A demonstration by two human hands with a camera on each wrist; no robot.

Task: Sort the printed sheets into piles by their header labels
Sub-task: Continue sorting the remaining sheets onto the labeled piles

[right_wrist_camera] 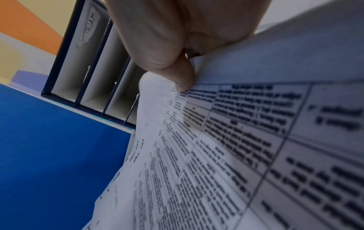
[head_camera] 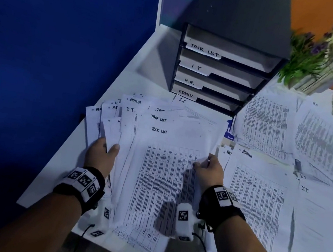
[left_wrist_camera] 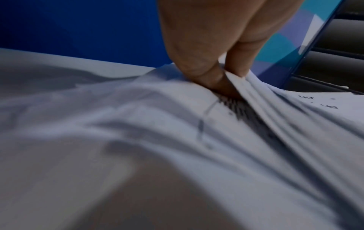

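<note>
A fanned stack of printed sheets (head_camera: 156, 166) lies before me on the white desk (head_camera: 67, 167); its top sheets bear handwritten "TASK LIST" headers, with "ADMIN" and "I.T." sheets peeking out behind. My left hand (head_camera: 105, 151) grips the stack's left edge, thumb on top; in the left wrist view that left hand (left_wrist_camera: 212, 74) pinches several sheet edges (left_wrist_camera: 256, 96). My right hand (head_camera: 209, 165) pinches the right edge of the top sheet; in the right wrist view this right hand (right_wrist_camera: 177, 74) holds the printed table sheet (right_wrist_camera: 236, 140) lifted.
A dark four-tray organizer (head_camera: 221, 69) labelled TASK LIST, I.T., H.R., ADMIN stands at the back. Piles headed ADMIN (head_camera: 256, 192), I.T. (head_camera: 318, 220) and others (head_camera: 288, 129) cover the right side. A lavender plant (head_camera: 319, 53) stands back right. A blue partition (head_camera: 55, 47) bounds the left.
</note>
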